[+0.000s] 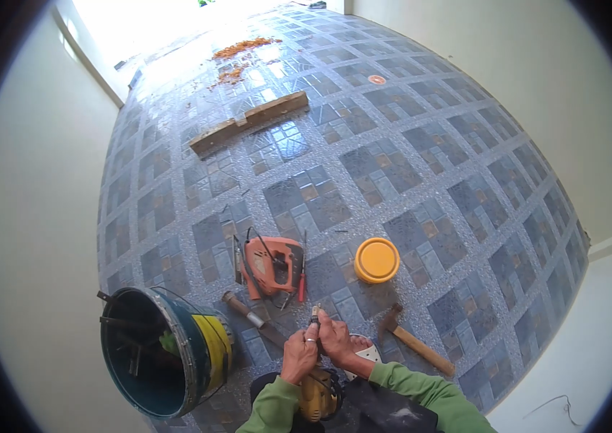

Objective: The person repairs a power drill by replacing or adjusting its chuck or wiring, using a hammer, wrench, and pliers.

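A yellow power tool [315,395], like a drill, sits between my knees with its nose pointing forward. My left hand [300,356] is closed round the dark nose of the tool, a ring on one finger. My right hand [337,339] is closed at the same end, with thumb and fingers pressed near the small metallic tip [315,312]. The fingers partly hide that front end. Just ahead and left lies a long tool with a wooden handle and a flat dark blade [271,333]. To the right, a hammer [418,343] rests on the floor.
Ahead lie an orange-red jigsaw [271,265], a red screwdriver [302,287] and a yellow-lidded tub [376,260]. A dark green bucket [189,361] holding tools stands left. Farther off are a notched wooden plank [252,123] and orange shavings [242,47] on the tiled floor [371,173].
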Tool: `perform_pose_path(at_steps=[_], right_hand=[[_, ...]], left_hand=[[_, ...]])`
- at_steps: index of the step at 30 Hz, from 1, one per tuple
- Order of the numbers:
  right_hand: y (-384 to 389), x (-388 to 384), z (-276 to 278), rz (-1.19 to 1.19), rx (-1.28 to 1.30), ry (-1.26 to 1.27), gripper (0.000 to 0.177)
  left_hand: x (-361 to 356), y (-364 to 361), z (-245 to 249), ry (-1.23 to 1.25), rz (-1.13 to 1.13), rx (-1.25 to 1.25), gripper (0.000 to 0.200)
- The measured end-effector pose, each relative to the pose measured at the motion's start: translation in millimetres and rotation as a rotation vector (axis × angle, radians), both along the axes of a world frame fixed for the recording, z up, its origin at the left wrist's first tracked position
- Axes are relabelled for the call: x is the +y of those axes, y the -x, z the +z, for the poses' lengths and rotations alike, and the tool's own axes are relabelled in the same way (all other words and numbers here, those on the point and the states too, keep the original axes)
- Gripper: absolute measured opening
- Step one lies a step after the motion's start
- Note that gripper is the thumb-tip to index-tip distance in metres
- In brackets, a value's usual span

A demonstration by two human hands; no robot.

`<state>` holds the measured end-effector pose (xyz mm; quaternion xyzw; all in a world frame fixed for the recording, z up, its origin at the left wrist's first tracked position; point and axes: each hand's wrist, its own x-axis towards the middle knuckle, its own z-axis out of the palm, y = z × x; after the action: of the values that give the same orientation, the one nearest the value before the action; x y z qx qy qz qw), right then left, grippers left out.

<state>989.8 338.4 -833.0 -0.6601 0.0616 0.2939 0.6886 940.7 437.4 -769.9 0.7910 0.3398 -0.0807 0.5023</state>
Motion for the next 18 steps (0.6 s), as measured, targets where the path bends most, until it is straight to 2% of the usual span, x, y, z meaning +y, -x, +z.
perform_pose_path(at_steps=[2,4,5,10,12,14,18], right_hand=[[-6,1,32,0.157,-0.147,0.103,0.065],[-7,-3,28,0.184,-0.225,0.167,0.065],[-9,-4,26,0.212,-0.302,0.238,0.066],[-16,-7,48,0.208,-0.353,0.296,0.061],[-20,-8,49,0.220,-0.384,0.319,0.061],[-17,-13,42,0.152,-0.454,0.340,0.056],[-18,-22,30,0.070,-0.595,0.355,0.051]], left_hand=[[9,7,-7,0.033,-0.020,0.010,0.056],[10,14,-37,0.317,0.005,-0.168,0.056],[10,12,-31,0.383,-0.006,-0.135,0.058],[2,0,-26,0.380,0.035,-0.060,0.065],[-1,-5,-28,0.154,-0.053,0.103,0.070],[-4,-9,-25,0.183,-0.050,0.122,0.072],[-16,-12,-25,0.309,-0.043,0.032,0.064]])
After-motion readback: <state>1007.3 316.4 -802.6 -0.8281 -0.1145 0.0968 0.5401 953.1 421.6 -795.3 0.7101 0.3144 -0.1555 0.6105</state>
